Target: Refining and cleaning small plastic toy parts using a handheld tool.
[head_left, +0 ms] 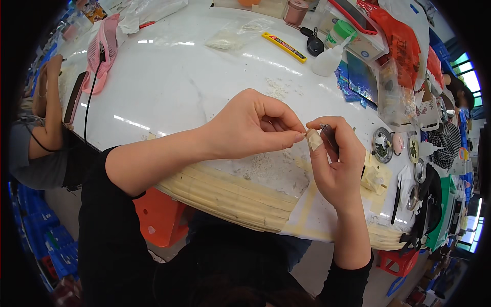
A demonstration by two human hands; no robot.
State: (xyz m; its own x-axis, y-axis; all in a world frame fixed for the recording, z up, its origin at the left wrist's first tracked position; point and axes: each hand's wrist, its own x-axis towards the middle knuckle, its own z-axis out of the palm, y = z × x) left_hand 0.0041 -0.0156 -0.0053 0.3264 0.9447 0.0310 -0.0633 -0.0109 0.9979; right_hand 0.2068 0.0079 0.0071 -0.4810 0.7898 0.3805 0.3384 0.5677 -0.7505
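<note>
Both my hands meet above the white table near its taped front edge. My left hand point(258, 128) is closed in a pinch, thumb against forefinger; anything between the tips is too small to make out. Touching or almost touching those tips are the fingertips of my right hand point(340, 161), its thumb wrapped in beige tape point(314, 139). In the curl of the right fingers sits a small dark, shiny metal piece point(329, 136), mostly hidden by the hand. Pale crumbs point(279, 88) are scattered on the table beyond my hands.
Small metal dishes point(382, 145) and a taped yellowish block point(374, 179) stand right of my hand. Farther back lie a yellow cutter knife point(284, 47), car keys point(314, 45), a white squeeze bottle point(327, 60) and a pink mesh item point(105, 48). Another person's arm point(52, 110) is at far left.
</note>
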